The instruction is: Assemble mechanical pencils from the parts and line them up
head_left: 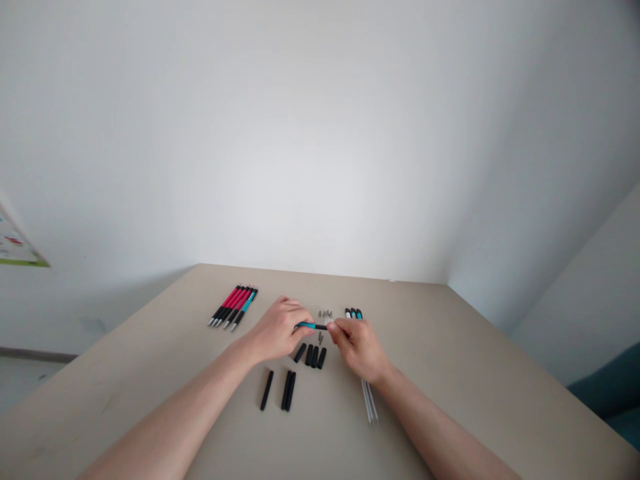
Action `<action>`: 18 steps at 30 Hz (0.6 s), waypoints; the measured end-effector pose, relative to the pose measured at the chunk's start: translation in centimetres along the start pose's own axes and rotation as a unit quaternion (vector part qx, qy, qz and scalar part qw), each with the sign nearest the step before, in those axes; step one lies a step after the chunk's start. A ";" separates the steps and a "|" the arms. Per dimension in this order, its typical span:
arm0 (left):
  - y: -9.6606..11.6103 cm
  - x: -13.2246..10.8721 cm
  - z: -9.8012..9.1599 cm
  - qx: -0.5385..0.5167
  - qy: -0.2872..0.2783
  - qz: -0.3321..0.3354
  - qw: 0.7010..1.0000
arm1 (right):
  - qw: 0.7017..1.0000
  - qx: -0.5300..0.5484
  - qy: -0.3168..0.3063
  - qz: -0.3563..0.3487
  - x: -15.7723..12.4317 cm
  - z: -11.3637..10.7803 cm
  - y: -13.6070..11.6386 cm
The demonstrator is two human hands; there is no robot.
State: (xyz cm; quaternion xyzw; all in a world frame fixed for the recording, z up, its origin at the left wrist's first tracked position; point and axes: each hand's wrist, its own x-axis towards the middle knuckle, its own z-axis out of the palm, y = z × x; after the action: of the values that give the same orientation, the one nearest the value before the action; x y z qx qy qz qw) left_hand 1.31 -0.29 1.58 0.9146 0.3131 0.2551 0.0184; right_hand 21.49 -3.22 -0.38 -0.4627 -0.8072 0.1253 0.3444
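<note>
Over the middle of the table, a pen point(309, 325) with a blue barrel and black front part is held level between my hands. My left hand point(281, 330) is closed around the blue end. The fingers of my right hand point(364, 348) pinch the black end, hiding its tip. Below the pen lie several short black tubes point(315, 357), probably pen grips, and a few longer black tubes point(289, 391). Small metallic pieces point(325, 313) lie behind the pen, with a couple more in front. White refills point(370, 403) stick out beneath my right wrist.
Several pens point(233, 307), red and one blue, lie side by side at the back left. Partly hidden barrels point(353, 313) lie behind my right hand. The beige table point(440, 373) meets a white wall point(320, 147). Dark teal fabric point(613, 393) is at the far right.
</note>
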 end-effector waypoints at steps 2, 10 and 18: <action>0.1 0.0 0.0 -0.002 0.010 -0.007 1.000 | 1.000 0.002 0.001 0.006 0.0 0.0 0.0; 0.1 0.1 0.0 0.006 -0.009 0.004 1.000 | 1.000 0.007 0.001 0.008 -0.1 0.0 0.0; 0.0 0.0 0.1 -0.010 -0.004 0.013 1.000 | 1.000 0.005 0.000 0.000 0.0 -0.1 -0.2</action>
State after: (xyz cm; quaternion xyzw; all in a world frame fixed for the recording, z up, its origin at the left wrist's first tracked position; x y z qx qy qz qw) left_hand 1.35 -0.32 1.48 0.9194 0.2982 0.2552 0.0250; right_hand 21.47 -3.33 -0.18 -0.4609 -0.8066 0.1295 0.3468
